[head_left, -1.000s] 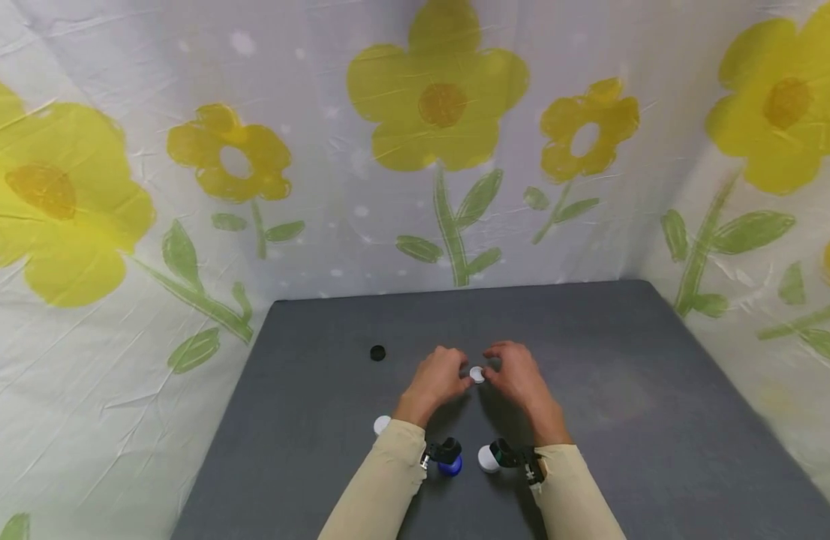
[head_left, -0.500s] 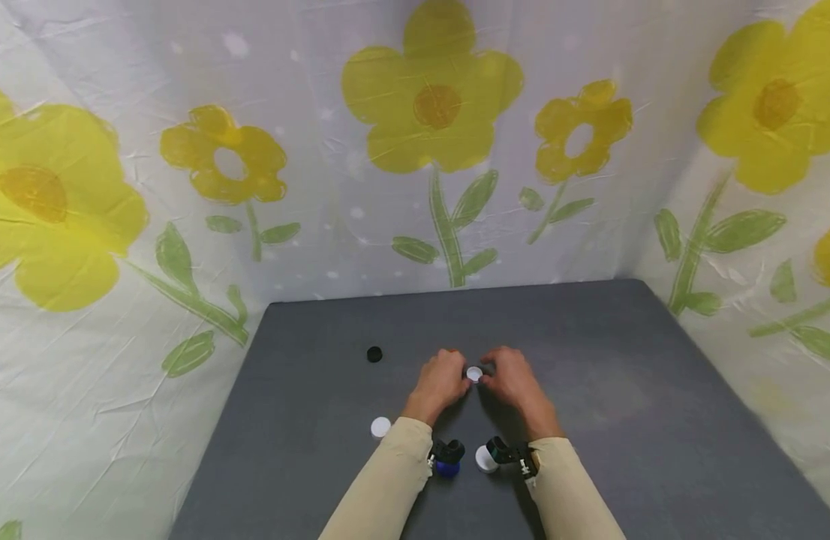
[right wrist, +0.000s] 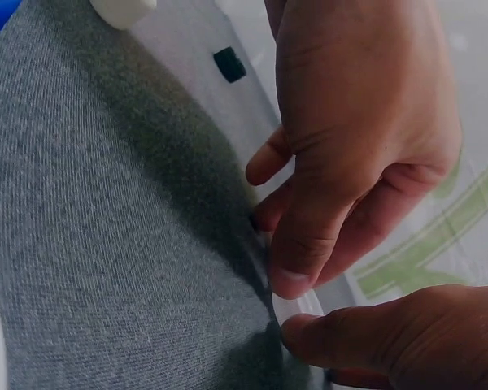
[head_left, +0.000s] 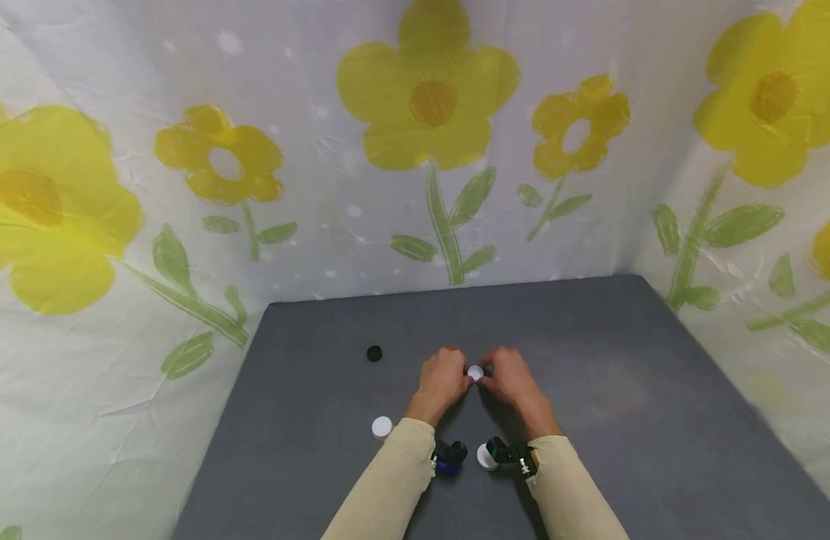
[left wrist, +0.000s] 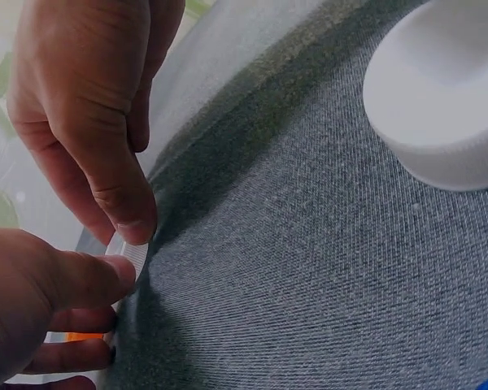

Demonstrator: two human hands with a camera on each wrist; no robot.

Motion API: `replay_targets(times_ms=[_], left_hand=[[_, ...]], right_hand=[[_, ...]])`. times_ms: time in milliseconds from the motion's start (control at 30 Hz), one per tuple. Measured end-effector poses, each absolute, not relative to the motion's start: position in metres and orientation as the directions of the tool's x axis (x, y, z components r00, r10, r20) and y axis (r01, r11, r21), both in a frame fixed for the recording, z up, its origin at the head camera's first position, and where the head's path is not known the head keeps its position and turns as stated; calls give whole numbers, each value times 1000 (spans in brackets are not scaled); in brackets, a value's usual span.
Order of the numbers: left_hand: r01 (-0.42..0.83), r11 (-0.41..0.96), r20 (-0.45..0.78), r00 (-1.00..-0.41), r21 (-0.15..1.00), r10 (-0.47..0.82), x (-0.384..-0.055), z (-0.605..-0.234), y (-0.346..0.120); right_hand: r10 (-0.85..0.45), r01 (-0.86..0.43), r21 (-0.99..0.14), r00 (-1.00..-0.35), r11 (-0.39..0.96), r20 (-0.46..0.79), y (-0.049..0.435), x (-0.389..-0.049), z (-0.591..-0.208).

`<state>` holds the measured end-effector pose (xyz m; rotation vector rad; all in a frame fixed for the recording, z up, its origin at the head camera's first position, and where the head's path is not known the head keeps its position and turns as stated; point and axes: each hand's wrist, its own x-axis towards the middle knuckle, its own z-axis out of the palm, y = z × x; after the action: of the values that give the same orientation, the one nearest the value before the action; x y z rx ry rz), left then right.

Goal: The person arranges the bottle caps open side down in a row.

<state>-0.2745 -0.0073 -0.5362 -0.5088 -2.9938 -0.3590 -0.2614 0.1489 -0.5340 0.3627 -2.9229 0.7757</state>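
Observation:
A small white bottle cap (head_left: pixel 476 373) with its hollow side up sits between both hands. My left hand (head_left: pixel 443 373) holds its left edge; my right hand (head_left: pixel 509 373) holds its right edge. In the left wrist view the right hand (left wrist: pixel 85 106) comes down from the top and the left hand (left wrist: pixel 45 292) from the left, thumbs on the cap's ridged side (left wrist: pixel 134 253). In the right wrist view the left hand (right wrist: pixel 366 130) is above, the right hand (right wrist: pixel 398 333) below, and the cap (right wrist: pixel 297 305) shows between the thumbs.
On the dark grey cloth-covered table (head_left: pixel 624 420) a black cap (head_left: pixel 374 353) lies beyond the left hand. A white cap (head_left: pixel 382 427) lies beside the left sleeve, another white cap (head_left: pixel 485 457) by the right wrist. A blue cap (head_left: pixel 449 469) is partly hidden under the left wrist camera.
Both hands have drawn closer together, closing the small gaps on either side of the white cap until thumbs and fingers hold it. The other caps lie where they were.

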Motion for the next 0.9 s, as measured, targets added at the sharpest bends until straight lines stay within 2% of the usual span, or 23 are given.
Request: replay_targets(times_ms=[133,367,633,900], left_hand=[[346,908,134,-937,237,322,-271,-533,-10],[354,890,180,-933,287,313,-264,-519,-17],[356,872,220,-930,337,295,-253,-497,-24],[373,854,240,-923,363,301,-241,-479,-33]], right_hand=[[-199,-246,-477,-969,844,149,149,-258,-532],[-250,-336,-439,-937,833,243,148,-252,-522],[-260,-370,-418,-919,829,298,143,-245,-501],[-227,-360,-463,-920,810,319,138,-232,-484]])
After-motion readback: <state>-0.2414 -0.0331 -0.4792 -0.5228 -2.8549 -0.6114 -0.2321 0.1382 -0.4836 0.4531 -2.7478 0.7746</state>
